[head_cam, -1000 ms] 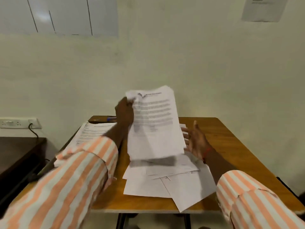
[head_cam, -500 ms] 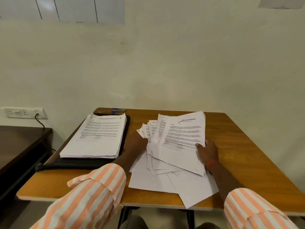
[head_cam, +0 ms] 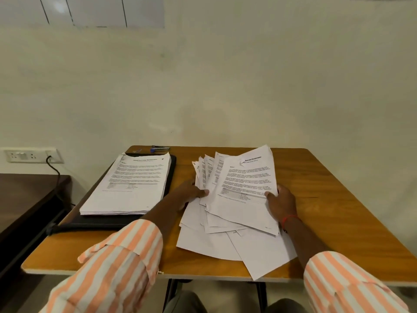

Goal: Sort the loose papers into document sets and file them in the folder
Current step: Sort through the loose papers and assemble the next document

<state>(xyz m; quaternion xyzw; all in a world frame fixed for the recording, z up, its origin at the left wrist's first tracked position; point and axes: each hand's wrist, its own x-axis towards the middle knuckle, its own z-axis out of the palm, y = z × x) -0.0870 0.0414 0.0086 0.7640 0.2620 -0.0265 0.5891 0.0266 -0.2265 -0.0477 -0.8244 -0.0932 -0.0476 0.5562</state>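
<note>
A fanned bunch of printed sheets (head_cam: 243,184) is raised over the middle of the wooden table (head_cam: 327,199). My left hand (head_cam: 191,192) grips its left edge and my right hand (head_cam: 281,203) grips its lower right edge, thumb on top. Under the bunch lie several loose white sheets (head_cam: 225,242), one poking past the table's front edge. To the left, a neat stack of printed papers (head_cam: 130,184) rests on an open black folder (head_cam: 101,222).
A blue pen and a dark stapler (head_cam: 160,149) lie at the table's far edge behind the stack. A dark side table (head_cam: 24,199) stands at the left below a wall socket (head_cam: 29,155) with a black cable. A pale wall is close behind.
The sheet my left hand held up in the air has come down onto the fanned bunch. My right hand, earlier open beside it, now grips the bunch's right edge. My view tilted downward.
</note>
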